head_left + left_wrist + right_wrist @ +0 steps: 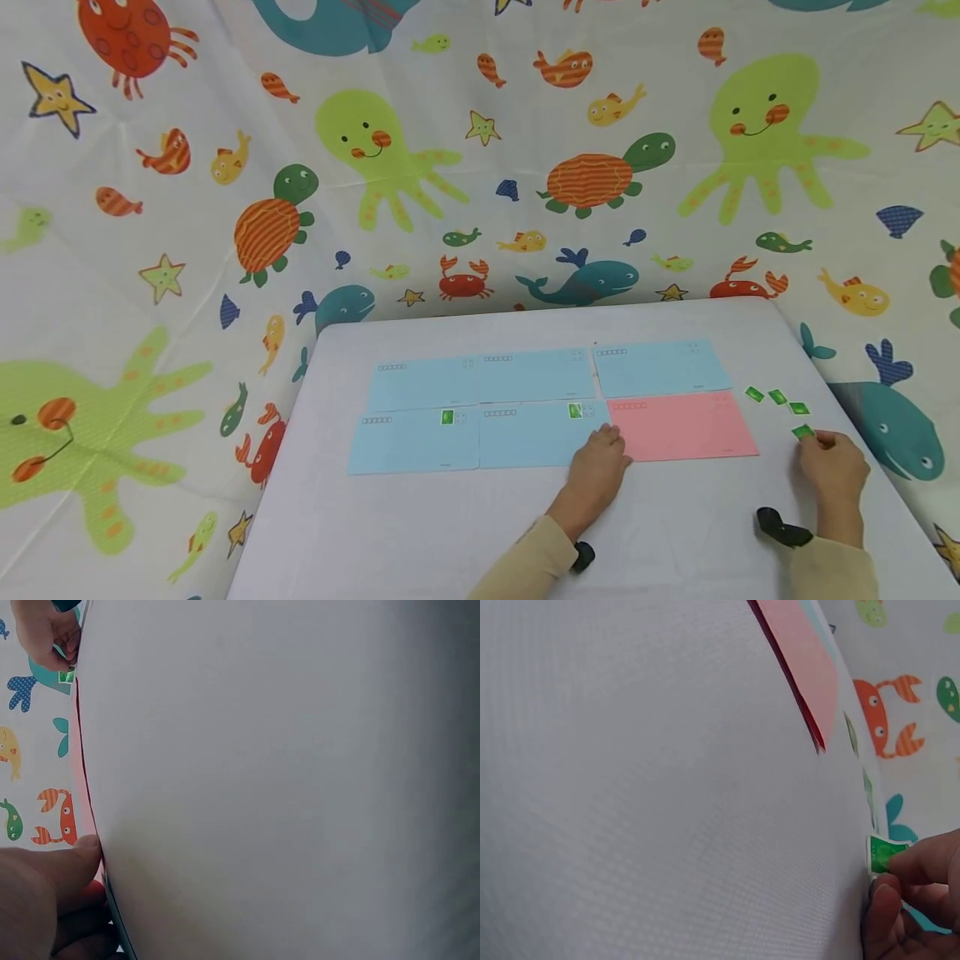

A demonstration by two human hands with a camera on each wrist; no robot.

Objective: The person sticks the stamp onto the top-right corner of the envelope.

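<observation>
Between thumb and finger of my right hand [834, 475] is a green stamp [803, 431] with a white border, also seen close up in the right wrist view as a stamp [880, 853]. Three loose green stamps [777, 397] lie just beyond it. My left hand [596, 471] rests where a blue envelope [532, 442] meets the pink envelope [686, 429]; its thumb [84, 851] touches the near edge. That blue envelope bears a green stamp [575, 410] near its top right. Another stamp [447, 417] is on the blue envelope [412, 450] to the left.
Three more blue envelopes [660, 371] form a back row on the white table [420, 533]. Black straps [783, 529] are at both wrists. A curtain [435, 275] printed with sea animals hangs behind the table and along its sides.
</observation>
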